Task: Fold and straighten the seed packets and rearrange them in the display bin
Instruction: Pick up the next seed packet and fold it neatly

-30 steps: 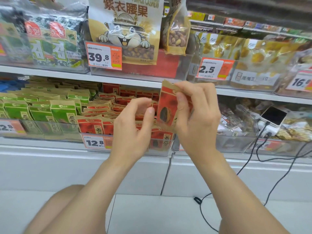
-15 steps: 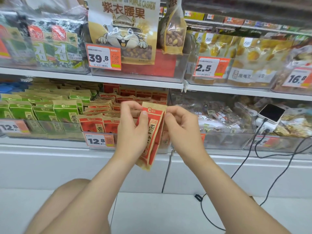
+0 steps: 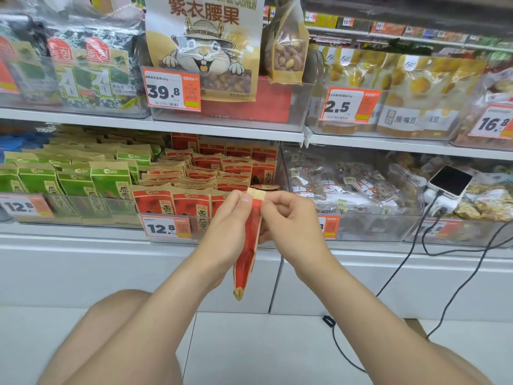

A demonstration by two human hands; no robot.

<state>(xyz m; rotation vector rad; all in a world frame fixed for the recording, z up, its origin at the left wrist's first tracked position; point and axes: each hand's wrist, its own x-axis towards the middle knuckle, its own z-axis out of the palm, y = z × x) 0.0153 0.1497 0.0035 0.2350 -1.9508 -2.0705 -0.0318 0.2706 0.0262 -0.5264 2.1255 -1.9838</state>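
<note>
A red and tan seed packet (image 3: 248,254) hangs edge-on in front of the lower shelf, its tan sealed top pinched between both hands. My left hand (image 3: 226,222) holds the top from the left with thumb and fingers. My right hand (image 3: 288,218) pinches the same top edge from the right. Behind them a clear display bin (image 3: 166,237) holds several rows of red seed packets (image 3: 211,173), mostly upright, some leaning.
Green seed packets (image 3: 77,179) fill the bin to the left. A bin of mixed nut bags (image 3: 352,184) stands to the right, next to a phone (image 3: 449,180) on a charger with black cables (image 3: 399,276) hanging down. Large snack bags (image 3: 205,45) crowd the upper shelf.
The packet came down from in front of the bin and turned edge-on to me. Both hands moved together onto its top edge.
</note>
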